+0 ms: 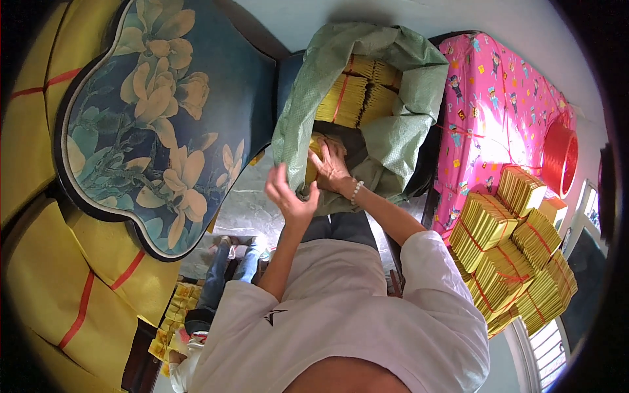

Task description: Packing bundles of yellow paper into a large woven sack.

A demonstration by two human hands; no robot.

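A green woven sack (409, 147) stands in front of me with its mouth wide and its rim folded outward. Inside, at the far side, sit several yellow paper bundles (344, 99), one with a red tie across it. My right hand (333, 167), with a beaded bracelet at the wrist, reaches into the near part of the sack. Its fingers are spread over a yellow bundle (316, 145) that it partly hides. At the sack's near left rim is my left hand (291, 200), fingers apart and nothing seen in them; whether it touches the rim, I cannot tell.
A dark blue floral chair back (164, 124) rises on the left, beside large yellow stacks (92, 288) with red ties. To the right stand a pink wrapped box (481, 111), red twine roll (560, 157) and tied yellow bundles (504, 262). Another person (223, 275) is at lower left.
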